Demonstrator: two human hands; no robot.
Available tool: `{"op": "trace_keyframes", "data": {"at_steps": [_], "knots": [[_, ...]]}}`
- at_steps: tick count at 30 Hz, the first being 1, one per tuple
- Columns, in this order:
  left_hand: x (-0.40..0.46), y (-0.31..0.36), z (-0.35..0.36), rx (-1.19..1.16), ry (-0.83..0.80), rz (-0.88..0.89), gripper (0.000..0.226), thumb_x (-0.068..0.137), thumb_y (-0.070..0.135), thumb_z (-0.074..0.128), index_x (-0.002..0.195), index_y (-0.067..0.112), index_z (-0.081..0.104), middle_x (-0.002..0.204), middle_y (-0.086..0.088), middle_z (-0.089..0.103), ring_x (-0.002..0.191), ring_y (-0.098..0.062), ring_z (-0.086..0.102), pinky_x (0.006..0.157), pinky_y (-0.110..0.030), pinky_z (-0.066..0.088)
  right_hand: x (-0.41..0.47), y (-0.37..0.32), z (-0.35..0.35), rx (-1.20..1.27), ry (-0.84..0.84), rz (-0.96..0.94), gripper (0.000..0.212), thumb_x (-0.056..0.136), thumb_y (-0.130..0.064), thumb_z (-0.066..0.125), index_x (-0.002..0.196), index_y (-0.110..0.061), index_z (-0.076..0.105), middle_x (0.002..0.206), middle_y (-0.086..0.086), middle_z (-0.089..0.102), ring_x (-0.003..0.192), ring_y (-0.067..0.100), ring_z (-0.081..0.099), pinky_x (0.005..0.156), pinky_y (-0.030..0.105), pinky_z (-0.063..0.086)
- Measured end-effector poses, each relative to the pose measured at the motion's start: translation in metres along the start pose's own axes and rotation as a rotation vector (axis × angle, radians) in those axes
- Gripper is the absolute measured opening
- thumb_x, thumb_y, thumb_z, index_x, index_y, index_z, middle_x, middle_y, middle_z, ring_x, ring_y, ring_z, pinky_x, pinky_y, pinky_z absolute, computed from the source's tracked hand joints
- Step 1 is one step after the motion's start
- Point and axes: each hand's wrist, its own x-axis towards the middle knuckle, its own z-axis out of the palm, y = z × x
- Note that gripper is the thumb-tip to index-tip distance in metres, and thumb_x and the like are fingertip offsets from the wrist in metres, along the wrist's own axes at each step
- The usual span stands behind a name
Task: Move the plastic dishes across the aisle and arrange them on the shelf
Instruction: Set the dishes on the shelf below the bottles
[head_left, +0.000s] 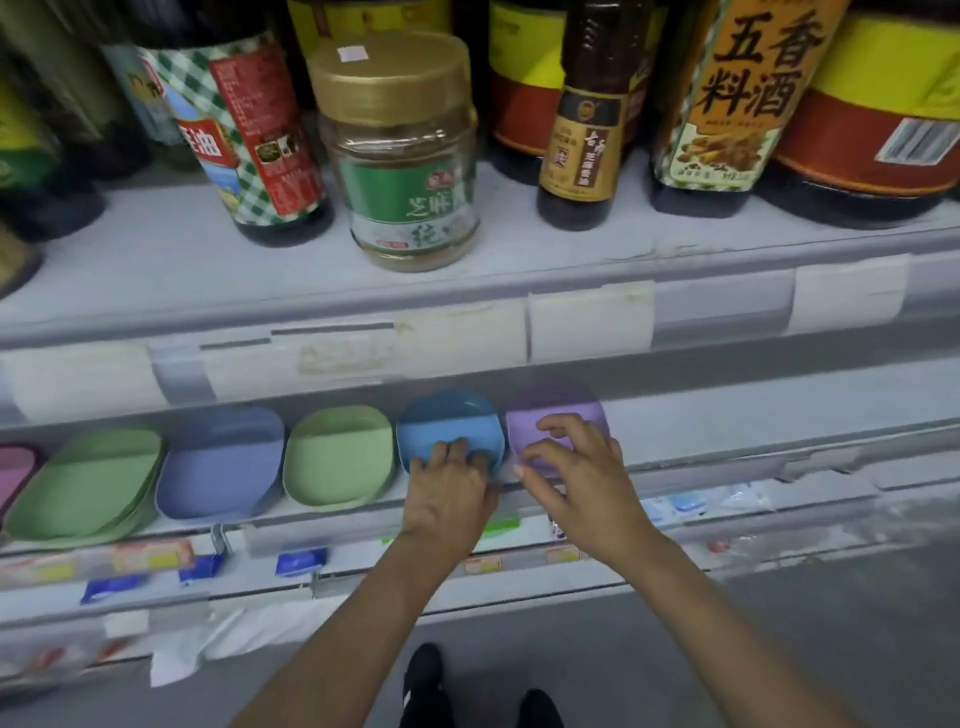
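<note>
Left hand (451, 480) gripping near rim of blue dish (447, 426), right hand (574, 462) half open over purple dish (540, 423), both at frame centre on shelf (727, 441); risk of tipping off the front edge if pushed unevenly.

Pastel plastic dishes (337, 457) lined along lower shelf (727, 447)

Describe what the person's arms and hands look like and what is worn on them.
Both forearms are bare right down to the bottom of the frame: no sleeves show. The left hand and right hand wear no gloves, and no rings, watch or bracelet can be seen. The fingernails are short and plain. Dark shoes show below.
</note>
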Motion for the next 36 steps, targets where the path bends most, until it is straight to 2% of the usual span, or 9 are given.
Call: {"op": "trace_keyframes", "data": {"at_steps": [4,8,12,14,19,23,27,31,36], "knots": [[-0.025,-0.004,-0.014,-0.045,0.079,-0.119,0.05,0.101,0.048,0.039,0.145,0.027,0.045,0.151,-0.004,0.042,0.134,-0.027,0.042,0.101,-0.045,0.04,0.001,-0.011,0.005,0.072,-0.044,-0.089,0.034,0.095,-0.053,0.046,0.103,-0.031,0.071,0.125,-0.006,0.052,0.114,0.022,0.052,0.093,0.043,0.039],[-0.067,-0.043,-0.025,-0.131,0.255,-0.2,0.052,0.089,0.049,0.036,0.118,0.022,0.07,0.121,-0.008,0.068,0.103,-0.033,0.064,0.076,-0.047,0.051,0.016,-0.056,0.027,0.102,-0.086,-0.225,0.031,0.093,-0.047,0.047,0.104,-0.029,0.07,0.123,-0.004,0.055,0.113,0.025,0.055,0.09,0.044,0.041],[-0.135,-0.108,-0.025,-0.175,0.383,-0.367,0.046,0.086,0.046,0.043,0.11,0.021,0.072,0.114,-0.008,0.07,0.097,-0.034,0.067,0.07,-0.048,0.053,0.028,-0.141,0.058,0.139,-0.163,-0.411,0.026,0.094,-0.044,0.052,0.107,-0.031,0.069,0.118,-0.008,0.054,0.11,0.021,0.054,0.088,0.042,0.041],[-0.182,-0.148,-0.017,-0.181,0.457,-0.479,0.044,0.087,0.046,0.044,0.112,0.023,0.071,0.116,-0.007,0.07,0.099,-0.034,0.067,0.071,-0.046,0.054,0.028,-0.198,0.081,0.163,-0.227,-0.515,0.021,0.095,-0.041,0.056,0.11,-0.033,0.068,0.118,-0.009,0.052,0.111,0.019,0.052,0.089,0.04,0.037],[-0.354,-0.264,0.026,-0.239,0.559,-0.835,0.042,0.089,0.047,0.045,0.118,0.028,0.068,0.124,-0.002,0.067,0.108,-0.029,0.064,0.077,-0.043,0.051,-0.011,-0.391,0.166,0.239,-0.396,-0.804,0.031,0.094,-0.048,0.047,0.115,-0.035,0.067,0.119,-0.012,0.051,0.115,0.016,0.051,0.094,0.043,0.037],[-0.532,-0.342,0.065,-0.266,0.61,-1.136,0.04,0.09,0.046,0.045,0.121,0.033,0.066,0.13,0.002,0.065,0.116,-0.025,0.061,0.083,-0.041,0.048,-0.091,-0.573,0.244,0.315,-0.553,-1.046,0.034,0.091,-0.05,0.044,0.115,-0.037,0.064,0.12,-0.012,0.052,0.114,0.019,0.054,0.093,0.043,0.038],[-0.697,-0.394,0.082,-0.222,0.593,-1.392,0.042,0.091,0.047,0.042,0.121,0.032,0.067,0.132,0.0,0.064,0.12,-0.025,0.06,0.088,-0.044,0.047,-0.185,-0.738,0.296,0.383,-0.652,-1.275,0.025,0.094,-0.047,0.054,0.114,-0.037,0.066,0.117,-0.011,0.055,0.11,0.017,0.055,0.09,0.043,0.042],[-0.817,-0.432,0.09,-0.184,0.642,-1.59,0.033,0.094,0.04,0.054,0.122,0.029,0.067,0.133,0.001,0.064,0.122,-0.024,0.059,0.09,-0.046,0.049,-0.254,-0.855,0.321,0.475,-0.727,-1.387,0.024,0.093,-0.041,0.059,0.111,-0.03,0.07,0.113,-0.005,0.058,0.109,0.021,0.058,0.088,0.042,0.04],[-0.904,-0.484,0.114,-0.236,0.653,-1.724,0.048,0.093,0.052,0.038,0.128,0.032,0.063,0.139,0.005,0.06,0.129,-0.019,0.054,0.099,-0.05,0.048,-0.301,-0.958,0.368,0.534,-0.832,-1.508,0.021,0.096,-0.041,0.059,0.114,-0.034,0.067,0.113,-0.01,0.054,0.11,0.016,0.054,0.089,0.037,0.035]]}}
